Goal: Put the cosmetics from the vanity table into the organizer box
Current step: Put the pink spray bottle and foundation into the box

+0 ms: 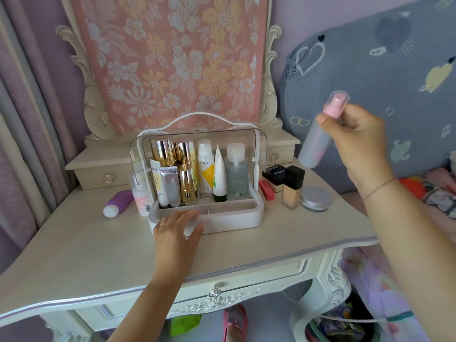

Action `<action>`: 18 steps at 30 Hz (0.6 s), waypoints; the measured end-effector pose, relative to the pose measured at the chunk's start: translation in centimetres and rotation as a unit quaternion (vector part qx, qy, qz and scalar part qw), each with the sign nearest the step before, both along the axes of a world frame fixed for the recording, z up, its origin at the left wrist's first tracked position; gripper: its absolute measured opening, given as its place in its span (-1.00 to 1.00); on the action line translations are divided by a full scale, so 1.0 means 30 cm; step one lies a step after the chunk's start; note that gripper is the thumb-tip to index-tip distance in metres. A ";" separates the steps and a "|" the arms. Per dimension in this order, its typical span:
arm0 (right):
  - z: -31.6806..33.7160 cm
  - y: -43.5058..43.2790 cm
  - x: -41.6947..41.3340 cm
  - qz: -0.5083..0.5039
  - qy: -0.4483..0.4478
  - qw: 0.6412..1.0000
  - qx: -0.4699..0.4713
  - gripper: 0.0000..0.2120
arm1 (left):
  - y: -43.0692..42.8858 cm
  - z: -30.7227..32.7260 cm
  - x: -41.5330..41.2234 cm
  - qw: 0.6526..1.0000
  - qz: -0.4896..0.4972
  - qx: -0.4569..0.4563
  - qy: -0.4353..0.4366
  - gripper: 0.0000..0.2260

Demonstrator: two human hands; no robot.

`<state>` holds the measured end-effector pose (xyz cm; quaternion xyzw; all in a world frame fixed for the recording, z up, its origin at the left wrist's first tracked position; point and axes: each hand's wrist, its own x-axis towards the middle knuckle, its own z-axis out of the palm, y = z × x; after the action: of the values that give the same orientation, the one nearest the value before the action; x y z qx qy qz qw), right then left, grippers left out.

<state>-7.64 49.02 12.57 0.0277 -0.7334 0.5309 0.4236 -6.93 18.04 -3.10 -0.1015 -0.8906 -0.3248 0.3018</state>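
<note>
The white organizer box [232, 217] stands open mid-table with its clear lid raised, holding several bottles and tubes upright in the back row. My left hand [176, 232] rests flat on its front left rim, holding nothing. My right hand [355, 134] is raised to the right of the box and grips a grey spray bottle [317, 141] with a pink nozzle under a clear cap, tilted. Loose on the table: a purple bottle [117, 203] lying left, a white bottle with a pink label [141, 197], a foundation bottle [292, 187], a round silver-lidded jar [315, 198], a black box [275, 175] and a red item [266, 190].
The cream vanity table [98, 248] has small drawers at the back and a mirror covered by a pink floral cloth [172, 58]. A grey heart-print pillow [382, 77] and bedding lie to the right. A bin and slippers sit under the table.
</note>
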 end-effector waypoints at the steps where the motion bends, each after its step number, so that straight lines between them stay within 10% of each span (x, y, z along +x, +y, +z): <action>1: 0.005 -0.020 0.034 0.019 -0.002 1.000 -0.011 -0.56 | 0.012 0.014 0.007 1.000 -0.007 0.018 -0.008 -0.75; 11: -0.105 -0.249 0.183 0.164 -0.123 0.975 -0.089 -0.94 | 0.201 0.174 0.123 0.957 -0.228 0.143 -0.108 -0.36; 18: -0.207 -0.372 0.136 0.224 -0.147 0.960 -0.086 -0.84 | 0.202 0.148 0.102 0.958 -0.218 0.144 -0.121 -0.63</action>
<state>-3.55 37.87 6.36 0.0763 -0.7141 0.6716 0.1822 -3.87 24.08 1.34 -0.2083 -0.8206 -0.5173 0.1251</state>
